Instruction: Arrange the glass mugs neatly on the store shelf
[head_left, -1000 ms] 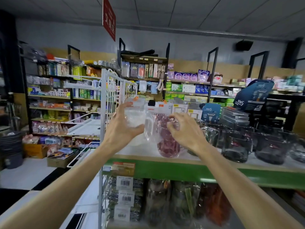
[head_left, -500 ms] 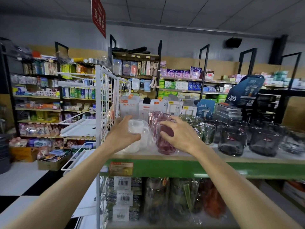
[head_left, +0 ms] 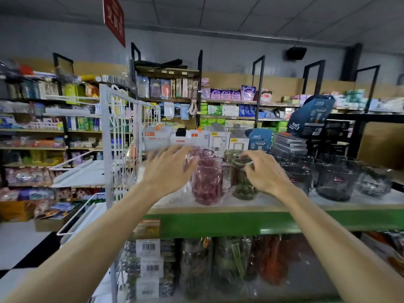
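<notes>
while the pink mug (head_left: 207,184) stands upright near the shelf's (head_left: 218,224) front left corner, left hand (head_left: 168,171) hovers spread beside it; right hand (head_left: 265,171) pinches the green mug's (head_left: 242,186) rim. dark mugs (head_left: 336,182) rightward look unaligned; arranging appears partial.

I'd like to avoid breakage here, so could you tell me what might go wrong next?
The pink mug stands near the front edge of the shelf; a nudge from the open left hand could tip it off. The right hand works at the green mug, close against its neighbours, so they may knock together.
</notes>
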Action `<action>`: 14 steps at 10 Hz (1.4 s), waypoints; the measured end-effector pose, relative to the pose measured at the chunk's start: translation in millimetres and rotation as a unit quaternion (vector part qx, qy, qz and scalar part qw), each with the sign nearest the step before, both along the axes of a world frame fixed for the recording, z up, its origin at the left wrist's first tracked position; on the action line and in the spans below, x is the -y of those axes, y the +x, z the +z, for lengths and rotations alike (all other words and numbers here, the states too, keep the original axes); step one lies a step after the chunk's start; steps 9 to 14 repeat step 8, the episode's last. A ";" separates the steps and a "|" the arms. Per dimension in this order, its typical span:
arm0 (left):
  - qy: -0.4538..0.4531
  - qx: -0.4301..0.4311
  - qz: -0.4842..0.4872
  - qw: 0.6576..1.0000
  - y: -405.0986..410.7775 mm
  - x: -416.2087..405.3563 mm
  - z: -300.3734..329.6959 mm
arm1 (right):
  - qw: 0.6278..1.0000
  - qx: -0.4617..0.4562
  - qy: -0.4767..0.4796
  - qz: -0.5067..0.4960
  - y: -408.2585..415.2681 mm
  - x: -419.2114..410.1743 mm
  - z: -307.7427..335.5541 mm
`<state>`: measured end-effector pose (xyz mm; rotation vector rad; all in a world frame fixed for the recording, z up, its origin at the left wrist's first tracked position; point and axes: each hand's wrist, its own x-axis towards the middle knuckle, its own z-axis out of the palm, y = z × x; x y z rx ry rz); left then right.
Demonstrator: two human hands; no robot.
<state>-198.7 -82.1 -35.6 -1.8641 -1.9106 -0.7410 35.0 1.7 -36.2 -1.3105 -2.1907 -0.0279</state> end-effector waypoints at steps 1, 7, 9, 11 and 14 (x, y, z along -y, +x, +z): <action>-0.044 -0.038 -0.079 0.995 26.3 -16.3 -1.1 | 0.999 0.038 -0.018 0.004 10.2 -7.0 -5.2; -0.131 -0.105 0.014 0.986 55.8 -42.8 -4.7 | 0.992 0.120 -0.024 0.006 33.2 -11.7 -9.0; -0.098 -0.109 0.023 0.989 67.8 -43.8 3.7 | 0.998 0.059 0.006 0.028 42.9 -15.0 -7.7; -0.098 -0.109 0.023 0.989 67.8 -43.8 3.7 | 0.998 0.059 0.006 0.028 42.9 -15.0 -7.7; -0.098 -0.109 0.023 0.989 67.8 -43.8 3.7 | 0.998 0.059 0.006 0.028 42.9 -15.0 -7.7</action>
